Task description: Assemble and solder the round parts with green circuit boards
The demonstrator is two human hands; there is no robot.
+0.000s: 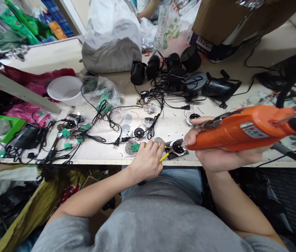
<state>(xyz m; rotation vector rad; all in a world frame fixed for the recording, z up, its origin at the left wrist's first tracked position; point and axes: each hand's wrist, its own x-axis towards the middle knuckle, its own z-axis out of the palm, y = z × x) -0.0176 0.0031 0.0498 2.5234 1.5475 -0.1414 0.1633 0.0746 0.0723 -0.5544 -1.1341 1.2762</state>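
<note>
**Hands at the White Bench**

The right hand (223,154) holds an orange electric screwdriver (244,127) tight, just beside a black round part (178,147). The left hand (148,161) is shut on a yellow handle (164,157) near that part. Black wires (153,96) lie behind it on the white bench (174,127)

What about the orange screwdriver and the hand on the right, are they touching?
Touching. The head view plainly shows the orange screwdriver lying in the right hand, with the palm pressed against its underside.

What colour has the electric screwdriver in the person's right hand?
The plastic electric screwdriver is orange; the head view shows it best.
</note>
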